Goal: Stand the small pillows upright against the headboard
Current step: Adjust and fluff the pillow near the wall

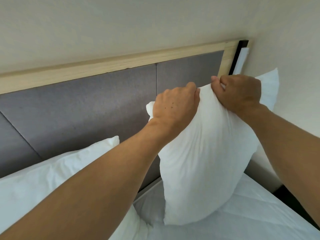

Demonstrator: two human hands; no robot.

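Note:
A small white pillow [204,163] stands on end on the bed, its bottom edge resting on the white sheet [251,213] close to the grey padded headboard [86,108]. My left hand [174,104] pinches its top edge at the left. At the right of that same edge my right hand [242,92] is closed on the fabric. A second white pillow [267,87] shows behind my right hand, leaning in the corner by the headboard. A third white pillow [43,184] lies at the lower left against the headboard, partly under my left forearm.
The headboard has a light wooden frame [110,64] along its top. A cream wall [138,23] rises above it and another runs along the right side. A dark strip with a white bar [241,58] hangs in the corner.

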